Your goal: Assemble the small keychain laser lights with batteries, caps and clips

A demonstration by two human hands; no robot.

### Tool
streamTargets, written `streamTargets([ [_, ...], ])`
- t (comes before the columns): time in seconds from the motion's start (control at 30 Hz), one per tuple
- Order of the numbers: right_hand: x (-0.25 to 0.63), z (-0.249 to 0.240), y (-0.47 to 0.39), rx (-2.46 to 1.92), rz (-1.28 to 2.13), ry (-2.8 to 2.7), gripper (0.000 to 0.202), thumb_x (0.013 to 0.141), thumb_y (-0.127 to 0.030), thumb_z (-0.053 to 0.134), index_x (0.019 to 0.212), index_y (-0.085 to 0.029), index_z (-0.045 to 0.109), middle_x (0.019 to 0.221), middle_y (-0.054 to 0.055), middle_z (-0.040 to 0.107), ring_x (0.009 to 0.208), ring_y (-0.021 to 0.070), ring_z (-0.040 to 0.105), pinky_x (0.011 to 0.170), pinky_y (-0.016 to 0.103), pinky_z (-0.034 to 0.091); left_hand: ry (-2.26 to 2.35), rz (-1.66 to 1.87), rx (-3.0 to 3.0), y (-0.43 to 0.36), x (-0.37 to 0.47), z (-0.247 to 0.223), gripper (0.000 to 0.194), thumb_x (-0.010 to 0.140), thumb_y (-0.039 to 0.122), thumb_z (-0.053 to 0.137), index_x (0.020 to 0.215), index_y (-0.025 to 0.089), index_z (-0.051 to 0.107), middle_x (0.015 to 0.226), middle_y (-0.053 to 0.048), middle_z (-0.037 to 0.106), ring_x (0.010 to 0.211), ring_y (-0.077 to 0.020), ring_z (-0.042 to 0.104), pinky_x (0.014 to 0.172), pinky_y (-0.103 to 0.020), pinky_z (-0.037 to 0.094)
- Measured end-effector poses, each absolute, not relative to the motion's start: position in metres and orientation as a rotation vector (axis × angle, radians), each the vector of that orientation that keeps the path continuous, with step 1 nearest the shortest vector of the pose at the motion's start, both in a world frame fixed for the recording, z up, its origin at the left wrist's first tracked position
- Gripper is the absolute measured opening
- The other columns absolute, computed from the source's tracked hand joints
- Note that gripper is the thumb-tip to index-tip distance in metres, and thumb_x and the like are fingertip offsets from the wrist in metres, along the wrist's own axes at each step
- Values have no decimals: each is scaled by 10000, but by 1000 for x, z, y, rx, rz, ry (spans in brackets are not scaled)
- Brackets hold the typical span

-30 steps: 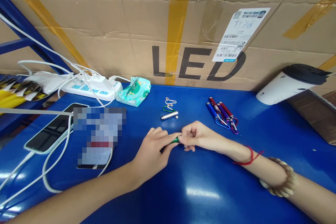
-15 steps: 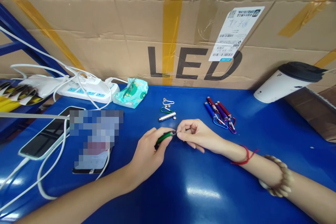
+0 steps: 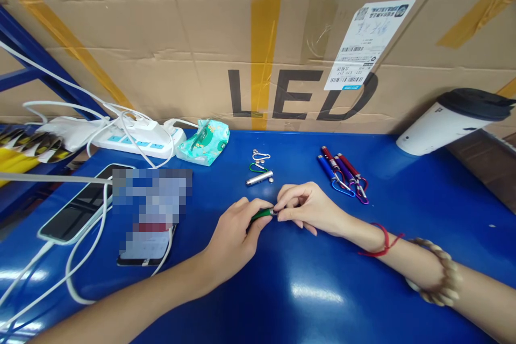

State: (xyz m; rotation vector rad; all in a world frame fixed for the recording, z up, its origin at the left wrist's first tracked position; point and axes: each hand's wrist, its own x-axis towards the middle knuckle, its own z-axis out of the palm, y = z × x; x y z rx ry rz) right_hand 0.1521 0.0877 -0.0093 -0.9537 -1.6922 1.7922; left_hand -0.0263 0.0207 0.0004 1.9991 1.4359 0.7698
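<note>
My left hand [image 3: 234,236] is closed around a small green metal penlight tube [image 3: 263,214], its silver end pointing right. At that end the thumb and fingertips of my right hand [image 3: 318,212] are pinched together, touching or almost touching it; whatever they hold is too small to make out. Just beyond my hands lies a silver penlight tube [image 3: 259,178] with a button cell [image 3: 271,180] beside it. Behind it are a green carabiner [image 3: 258,168], a silver carabiner [image 3: 262,156] and more tiny round cells.
Several red, blue and purple penlights [image 3: 342,169] with carabiners lie right of centre. A lidded cup [image 3: 435,126] leans at the far right. Tissues [image 3: 203,142], a power strip [image 3: 121,145], cables and two phones [image 3: 76,215] occupy the left. A cardboard box [image 3: 193,27] stands behind.
My right fingertips have come onto the end of the green tube, and my left hand has tilted it flatter. The whole view has shifted slightly.
</note>
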Motion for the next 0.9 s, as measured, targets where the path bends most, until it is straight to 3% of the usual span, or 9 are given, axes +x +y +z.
streamTargets([
  [0.27, 149, -6, 87, -1078, 1835, -1664, 242, 623, -296, 765, 755, -129, 650, 392, -86, 494, 259, 28, 404, 209, 107, 332, 1410, 721, 2057, 22, -27, -1, 169, 915, 177, 392, 933, 209, 557, 763, 0, 594, 713, -168, 503, 626, -257, 409],
  [0.6, 148, -4, 87, -1134, 1857, -1637, 265, 573, -285, 786, 715, -120, 633, 377, -85, 512, 248, 46, 435, 208, 116, 368, 1298, 648, 2013, 30, -32, -2, 129, 913, 171, 426, 934, 187, 552, 827, -13, 588, 821, -172, 521, 731, -263, 421],
  [0.9, 153, -3, 88, -1000, 1898, -1752, 274, 538, -304, 799, 622, -118, 616, 560, -29, 564, 385, 60, 513, 250, 138, 443, 1110, 562, 2145, 29, -35, 0, 91, 910, 151, 418, 848, 171, 482, 828, -26, 535, 765, -169, 486, 687, -265, 398],
])
